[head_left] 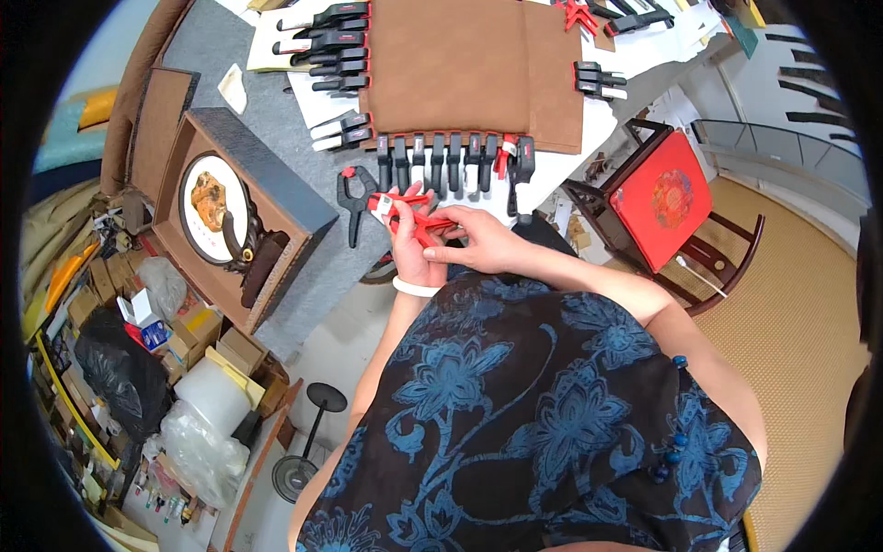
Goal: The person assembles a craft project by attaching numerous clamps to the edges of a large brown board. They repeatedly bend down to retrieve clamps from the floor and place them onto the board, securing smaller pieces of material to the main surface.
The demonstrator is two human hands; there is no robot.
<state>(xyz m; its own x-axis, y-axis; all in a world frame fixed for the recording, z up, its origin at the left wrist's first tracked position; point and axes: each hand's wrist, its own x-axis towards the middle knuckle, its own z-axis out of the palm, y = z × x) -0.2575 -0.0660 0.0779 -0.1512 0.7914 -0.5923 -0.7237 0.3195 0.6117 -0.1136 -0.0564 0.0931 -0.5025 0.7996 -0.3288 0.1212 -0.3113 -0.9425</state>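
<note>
My left hand (418,260) is closed around a red spring clamp (422,221), just off the near edge of the table. From the right, my right hand (483,240) pinches the same clamp by its handle end. Beyond them lies a flat brown panel (451,69), gripped along its near edge by a row of black clamps (455,152), with one small red clamp (505,155) among them. More black clamps (338,41) hold its left side, and several (600,79) sit on the right. A loose black spring clamp (353,204) rests on the table left of my hands.
To the left, an open box (294,179) holds a round framed ornament. Another red clamp (579,17) lies at the far right of the panel. A chair with a red seat (667,198) stands right of the table. Plastic bags (207,442) and cartons crowd the lower left.
</note>
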